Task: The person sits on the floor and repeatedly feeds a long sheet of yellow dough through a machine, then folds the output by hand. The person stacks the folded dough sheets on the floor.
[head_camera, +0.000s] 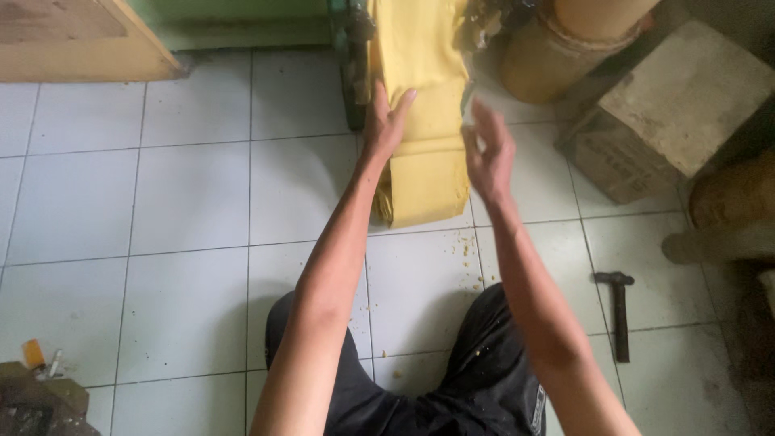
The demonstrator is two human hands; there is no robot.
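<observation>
From my feed the floor (186, 202) is white square tiles w/ dark grout lines, kinda grubby. The folded yellow dough sheet (426, 173) has its lower end resting on the tiles, approx top-centre. Yellow crumbs (468, 250) are scattered just below it, a few more nearer the knees. A hammer (618, 311) lies flat on the right, head pointing away from me, well apart from the sheet. Top right there's a cardboard box (622, 161) on the tiles w/ a pale slab on top, and a round tan container (549, 64) beside it. Bottom-left corner has a dark pile of stuff (36, 400), can't tell what it is. Wooden board (73, 40) top left.
</observation>
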